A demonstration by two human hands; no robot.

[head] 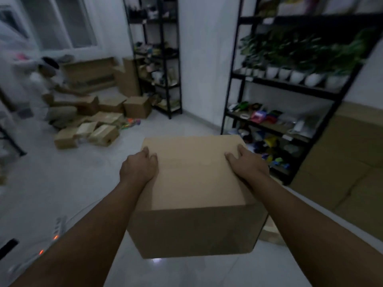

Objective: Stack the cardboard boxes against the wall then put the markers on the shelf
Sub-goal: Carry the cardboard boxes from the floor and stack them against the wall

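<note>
Here, left hand (139, 166): clamped on the left upper edge of the cardboard box (194, 195), thumb on the lid, fingers down the side.
Right hand (247, 162): gripping the right upper edge the same way, thumb on top.
Cardboard box: closed, held between both hands, off the floor (62, 183) and in front of the body.
Floor: pale and glossy; a white power strip (58, 226) with lit orange switches lies at lower left.
Black shelf (290, 88): just right of the box; white potted plants (296, 75) on an upper tier, mixed colourful items lower down, too blurred to tell markers.
Stacked cartons (344, 162): against the right wall, beyond the shelf.
Loose boxes (99, 129): scattered on the floor at far left.
Other person (47, 90): crouched among those boxes.
Second shelf (159, 59): by the back wall.
</note>
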